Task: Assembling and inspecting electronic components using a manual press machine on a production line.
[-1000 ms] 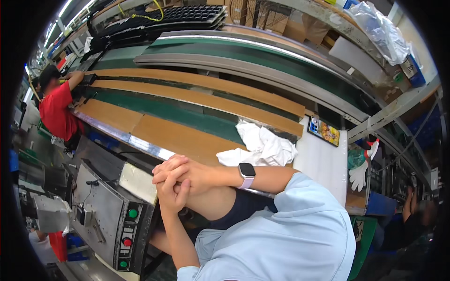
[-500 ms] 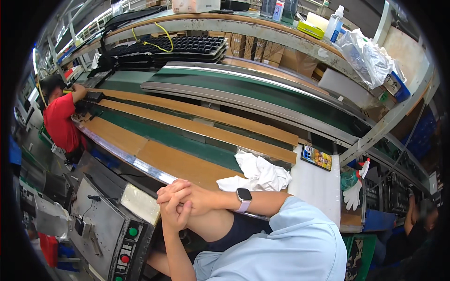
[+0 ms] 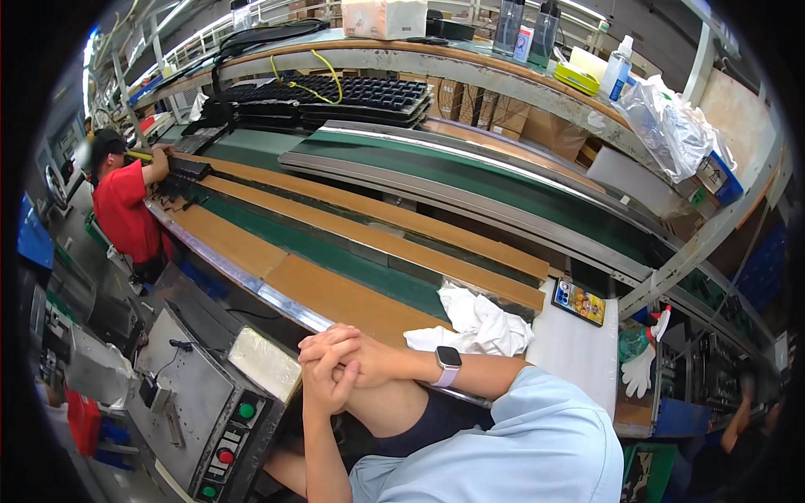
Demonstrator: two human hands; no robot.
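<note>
My left hand (image 3: 319, 391) and my right hand (image 3: 371, 359) are clasped, fingers interlaced, above my bent knee. Both are closed on each other, and no object shows between them. A smartwatch (image 3: 449, 357) with a pale lilac band is on my right wrist. Just beyond that forearm, a crumpled white cloth (image 3: 482, 323) lies at the near end of the bench. A phone-like device with a colourful screen (image 3: 579, 303) rests on the white sheet (image 3: 579, 352) to the right.
Long brown boards (image 3: 360, 222) run along the green bench. A control box (image 3: 222, 444) with green and red buttons stands at lower left. A co-worker in red (image 3: 130, 210) is at the far left. A shelf (image 3: 495, 86) spans the back, holding bottles and a plastic bag (image 3: 675, 126).
My hands stay clasped in the same pose. The whole view has shifted, so the scene sits slightly lower and farther right. The co-worker in red has moved their head.
</note>
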